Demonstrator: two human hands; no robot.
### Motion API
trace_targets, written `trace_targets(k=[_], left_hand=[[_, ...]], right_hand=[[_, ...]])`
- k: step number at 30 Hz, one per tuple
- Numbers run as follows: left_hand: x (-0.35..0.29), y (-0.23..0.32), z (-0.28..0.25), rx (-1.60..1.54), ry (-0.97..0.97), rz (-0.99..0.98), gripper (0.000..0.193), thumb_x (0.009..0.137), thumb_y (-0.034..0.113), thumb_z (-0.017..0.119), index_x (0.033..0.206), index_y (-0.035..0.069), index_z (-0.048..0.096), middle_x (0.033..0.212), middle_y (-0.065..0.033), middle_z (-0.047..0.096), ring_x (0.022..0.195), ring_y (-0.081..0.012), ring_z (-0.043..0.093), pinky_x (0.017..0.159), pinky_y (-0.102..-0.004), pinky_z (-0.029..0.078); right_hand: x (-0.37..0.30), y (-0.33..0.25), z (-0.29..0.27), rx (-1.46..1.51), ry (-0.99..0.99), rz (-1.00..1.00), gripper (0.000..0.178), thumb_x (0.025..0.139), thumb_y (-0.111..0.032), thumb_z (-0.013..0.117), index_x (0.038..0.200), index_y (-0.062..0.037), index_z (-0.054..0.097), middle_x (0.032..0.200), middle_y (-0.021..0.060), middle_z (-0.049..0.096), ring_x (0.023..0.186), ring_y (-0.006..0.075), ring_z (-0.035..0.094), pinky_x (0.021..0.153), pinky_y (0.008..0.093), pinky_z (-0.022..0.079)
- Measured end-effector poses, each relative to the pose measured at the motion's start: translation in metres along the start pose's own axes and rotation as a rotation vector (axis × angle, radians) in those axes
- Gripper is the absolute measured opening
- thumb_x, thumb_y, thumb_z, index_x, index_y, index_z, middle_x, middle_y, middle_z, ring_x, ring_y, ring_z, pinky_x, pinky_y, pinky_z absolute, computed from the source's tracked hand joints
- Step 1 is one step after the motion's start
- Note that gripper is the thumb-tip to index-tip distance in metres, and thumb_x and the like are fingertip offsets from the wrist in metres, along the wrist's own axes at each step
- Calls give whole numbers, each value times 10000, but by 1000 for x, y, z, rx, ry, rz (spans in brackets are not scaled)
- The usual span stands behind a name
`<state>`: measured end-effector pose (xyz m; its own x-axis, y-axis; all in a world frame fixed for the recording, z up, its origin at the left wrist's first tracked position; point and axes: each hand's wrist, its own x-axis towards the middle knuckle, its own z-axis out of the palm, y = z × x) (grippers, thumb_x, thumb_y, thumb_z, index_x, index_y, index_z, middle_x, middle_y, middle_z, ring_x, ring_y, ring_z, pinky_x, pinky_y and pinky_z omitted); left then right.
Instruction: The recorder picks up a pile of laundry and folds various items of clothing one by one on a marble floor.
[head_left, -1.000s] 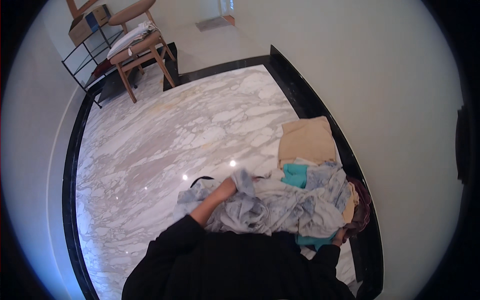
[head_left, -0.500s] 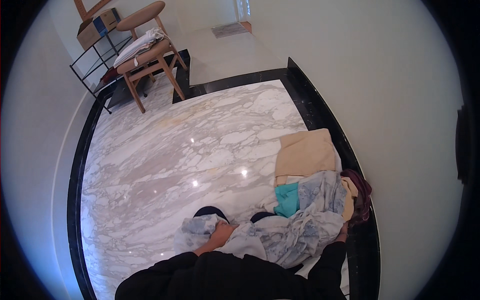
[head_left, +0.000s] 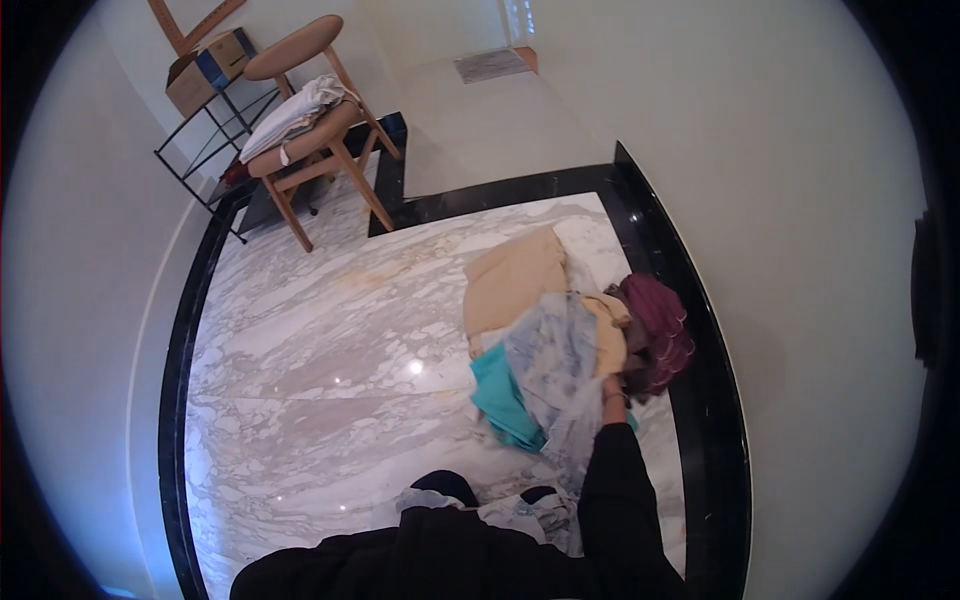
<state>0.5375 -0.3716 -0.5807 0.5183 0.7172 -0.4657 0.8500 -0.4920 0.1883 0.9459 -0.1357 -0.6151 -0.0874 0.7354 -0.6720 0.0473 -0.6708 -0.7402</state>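
My right hand (head_left: 613, 398) reaches forward to the right side of a clothes pile on the floor, between the pale blue-grey patterned cloth (head_left: 556, 345) and a yellow-tan cloth (head_left: 612, 335). Its fingers are buried in the fabric, so their grip is hidden. The patterned cloth trails from the pile back toward my body, where more pale patterned fabric (head_left: 530, 515) bunches at my feet. My left hand does not show past the black sleeve. A folded beige cloth (head_left: 520, 280), a teal cloth (head_left: 508, 400) and a maroon cloth (head_left: 660, 330) make up the pile's other parts.
White marble floor (head_left: 320, 380) with a black border lies under the pile, and a pale wall (head_left: 800, 300) rises at right. Far left, a wooden chair (head_left: 310, 135) carries folded white clothes, beside a black metal rack (head_left: 200, 170) with a cardboard box (head_left: 208, 72) on top.
My right arm has stretched forward into the pile. The pile has shifted left and away from the wall, turning somewhat. My left hand, earlier on the patterned cloth, has gone out of sight.
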Motion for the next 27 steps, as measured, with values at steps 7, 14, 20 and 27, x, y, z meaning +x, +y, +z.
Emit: trace_targets(k=[7,14,20,27], left_hand=[[-19,-25,-68,-175,-122,-131,291,813,221,604,1068,125,705,873,-144,691,869,-340,670,793,-479,486],[-65,-75,-134,-434,-268,-344,288,809,228,609,1057,119,706,871,-145,691,863,-344,669,783,-485,488],[-124,-162,-177,-606,-299,-493,287,804,234,612,1047,113,707,870,-146,690,857,-347,669,774,-491,490],[-138,-237,-204,-739,-229,-639,286,800,241,616,1035,107,708,868,-146,689,851,-351,668,763,-497,492]], right_hand=[[63,-80,97,-256,-154,-201,844,800,-389,776,1473,-55,393,1446,199,478,1369,340,421,1096,477,361],[0,-44,145,-661,-169,37,691,860,-386,717,1404,-24,490,1261,128,607,1157,272,576,983,398,466],[-74,-128,172,-614,-186,321,626,873,-405,699,1374,-78,514,1197,102,632,1069,258,613,859,459,499],[-31,-133,80,-398,74,319,568,891,-383,679,1359,-109,510,1167,96,650,1008,249,643,753,499,508]])
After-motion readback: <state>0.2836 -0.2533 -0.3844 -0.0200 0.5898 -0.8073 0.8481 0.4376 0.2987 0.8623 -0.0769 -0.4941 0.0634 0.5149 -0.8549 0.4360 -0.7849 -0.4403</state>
